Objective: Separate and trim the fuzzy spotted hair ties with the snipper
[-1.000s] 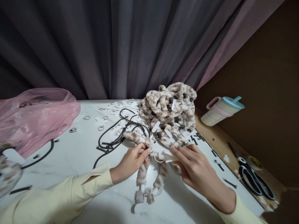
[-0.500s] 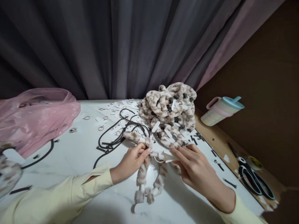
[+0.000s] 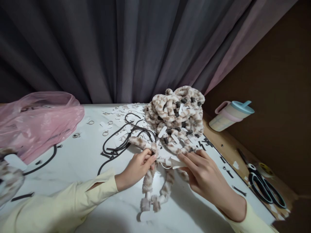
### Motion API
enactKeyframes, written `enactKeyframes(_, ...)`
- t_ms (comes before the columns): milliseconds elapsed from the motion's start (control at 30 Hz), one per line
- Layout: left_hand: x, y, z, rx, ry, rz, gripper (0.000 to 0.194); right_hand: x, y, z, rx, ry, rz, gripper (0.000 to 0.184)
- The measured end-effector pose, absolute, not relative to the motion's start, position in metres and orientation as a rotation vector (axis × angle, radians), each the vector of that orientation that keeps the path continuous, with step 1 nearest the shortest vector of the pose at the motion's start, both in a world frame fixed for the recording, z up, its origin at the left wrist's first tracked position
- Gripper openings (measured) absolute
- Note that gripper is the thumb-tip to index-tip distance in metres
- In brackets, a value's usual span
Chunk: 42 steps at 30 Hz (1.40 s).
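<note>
My left hand [image 3: 136, 169] pinches the top of a fuzzy brown-and-cream plush band [image 3: 148, 181] that lies on the white table [image 3: 80, 161] and trails toward me. Close beside it my right hand [image 3: 202, 174] has its fingers closed on a white paper tag [image 3: 175, 164] joined to the same band. Just behind both hands rises a heap of several similar plush bands [image 3: 176, 118] with white tags and dark springs. Black elastic cords [image 3: 121, 140] loop to the left of the heap.
A pink plastic bag [image 3: 36, 121] lies at the left. Small metal rings and white tags [image 3: 107, 124] are scattered at the back. On the wooden ledge to the right stand a pastel lidded cup [image 3: 230, 115] and black scissors [image 3: 263, 187]. Dark curtains hang behind.
</note>
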<state>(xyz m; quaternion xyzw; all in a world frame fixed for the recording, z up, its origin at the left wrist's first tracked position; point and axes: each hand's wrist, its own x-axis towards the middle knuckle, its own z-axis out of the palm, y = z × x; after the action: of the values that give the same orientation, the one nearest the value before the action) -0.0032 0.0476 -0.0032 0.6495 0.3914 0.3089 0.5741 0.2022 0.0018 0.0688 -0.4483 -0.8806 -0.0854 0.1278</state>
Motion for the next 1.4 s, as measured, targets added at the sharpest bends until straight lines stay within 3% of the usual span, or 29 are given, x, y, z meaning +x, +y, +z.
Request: enactKeyframes(1400, -0.0038, 0.0483, -0.0006, 1.493, 0.918, 0.703, 0.026, 0.2026, 0.0021, 0.0661, -1.291, -2.569, -0.269, 0.024)
